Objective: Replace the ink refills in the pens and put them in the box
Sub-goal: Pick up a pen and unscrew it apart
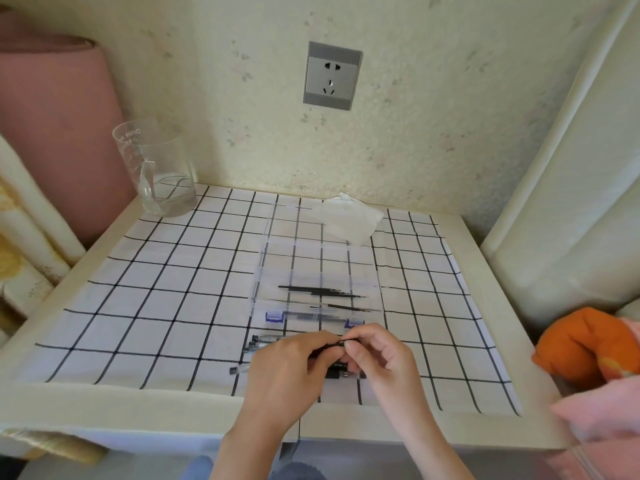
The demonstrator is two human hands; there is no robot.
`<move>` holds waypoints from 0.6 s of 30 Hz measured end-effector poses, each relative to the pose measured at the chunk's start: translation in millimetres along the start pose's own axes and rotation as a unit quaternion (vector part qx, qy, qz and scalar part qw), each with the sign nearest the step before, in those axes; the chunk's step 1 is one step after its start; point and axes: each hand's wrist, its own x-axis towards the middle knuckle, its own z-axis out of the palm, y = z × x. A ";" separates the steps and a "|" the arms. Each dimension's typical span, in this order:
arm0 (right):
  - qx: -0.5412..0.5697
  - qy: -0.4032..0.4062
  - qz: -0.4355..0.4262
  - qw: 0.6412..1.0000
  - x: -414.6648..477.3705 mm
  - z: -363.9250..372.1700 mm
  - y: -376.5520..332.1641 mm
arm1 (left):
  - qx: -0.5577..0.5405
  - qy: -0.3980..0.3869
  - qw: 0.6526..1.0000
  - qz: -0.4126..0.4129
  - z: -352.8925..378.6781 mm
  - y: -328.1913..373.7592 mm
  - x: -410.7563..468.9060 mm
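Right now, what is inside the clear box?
Black refills lie on the floor of the clear box, seemingly with a clear pen by its front wall. Nothing covers them; blur hides their count.

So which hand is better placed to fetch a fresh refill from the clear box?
Probably the right hand: it only pinches the pen by its end and sits nearest the refills in the box, while the left hand grips the barrel.
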 end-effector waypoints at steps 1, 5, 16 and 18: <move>0.003 0.001 0.001 1.000 0.9 -1.2 0.0 | 0.007 -0.001 1.000 -0.002 -0.8 -1.0 0.5; -0.021 0.001 -0.005 1.000 2.1 -3.1 -1.1 | -0.004 -0.019 1.000 -0.006 -0.9 -3.8 1.0; -0.189 0.118 -0.005 0.975 -14.7 -45.5 16.4 | -0.100 0.006 0.994 -0.041 11.9 -20.3 4.6; -0.229 0.113 -0.005 0.967 -18.4 -46.7 25.1 | -0.108 0.032 0.993 -0.022 13.5 -22.5 4.9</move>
